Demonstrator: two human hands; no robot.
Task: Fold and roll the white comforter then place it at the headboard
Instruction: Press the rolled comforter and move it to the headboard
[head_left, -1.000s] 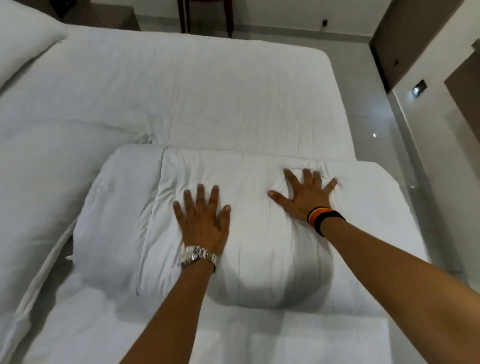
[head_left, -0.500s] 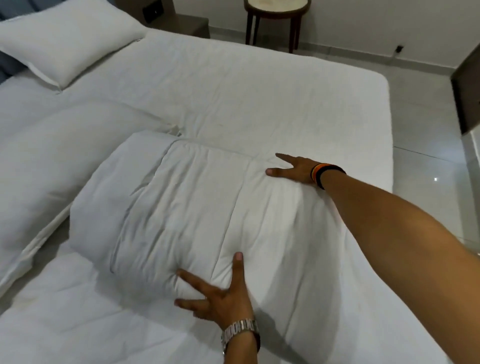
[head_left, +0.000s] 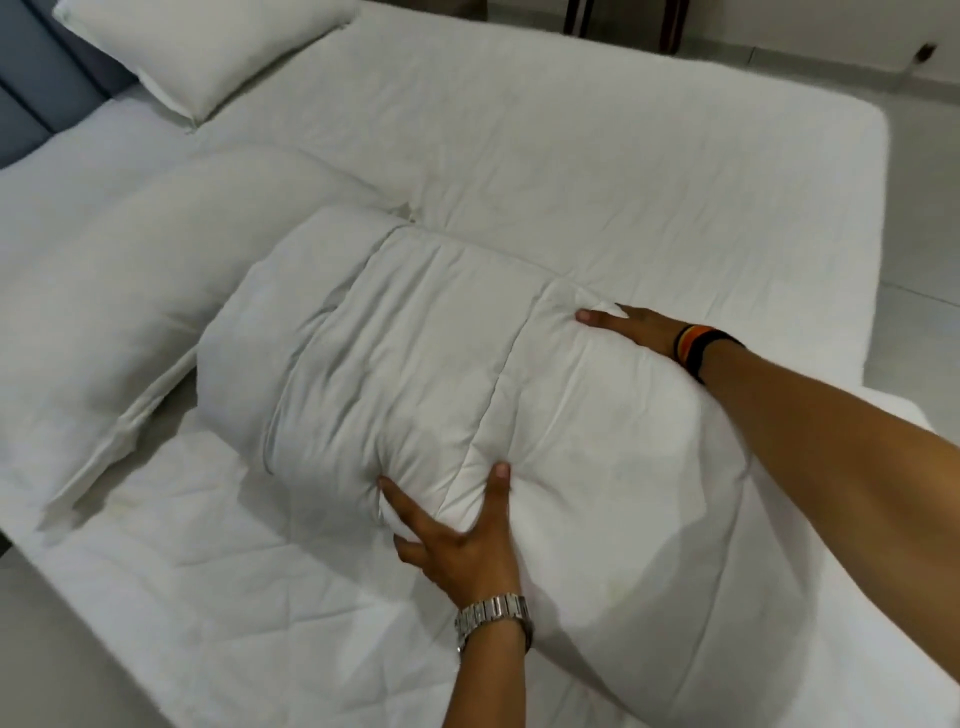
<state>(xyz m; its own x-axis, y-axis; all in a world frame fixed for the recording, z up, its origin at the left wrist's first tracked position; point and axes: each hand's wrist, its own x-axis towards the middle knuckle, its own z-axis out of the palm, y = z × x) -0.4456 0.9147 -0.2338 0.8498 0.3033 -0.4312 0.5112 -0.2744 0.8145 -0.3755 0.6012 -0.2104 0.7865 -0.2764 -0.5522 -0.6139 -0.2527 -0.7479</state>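
Observation:
The white comforter (head_left: 415, 353) lies as a thick roll across the middle of the bed. My left hand (head_left: 457, 535), with a metal watch on the wrist, digs its spread fingers into the roll's near side. On the far side my right hand (head_left: 631, 327), wearing dark and orange wristbands, presses against the roll, its fingers partly hidden behind the bulge. The blue headboard (head_left: 36, 93) shows at the upper left.
A white pillow (head_left: 197, 47) lies by the headboard, and a long white pillow (head_left: 119, 270) lies left of the roll. The bed's mattress (head_left: 571, 156) stretches beyond the roll. Tiled floor (head_left: 924, 208) and dark chair legs (head_left: 670, 26) are at the upper right.
Both hands left the top of the roll: the left went to its near side, the right to its far side. The roll has bunched up between them, and the view swung toward the headboard.

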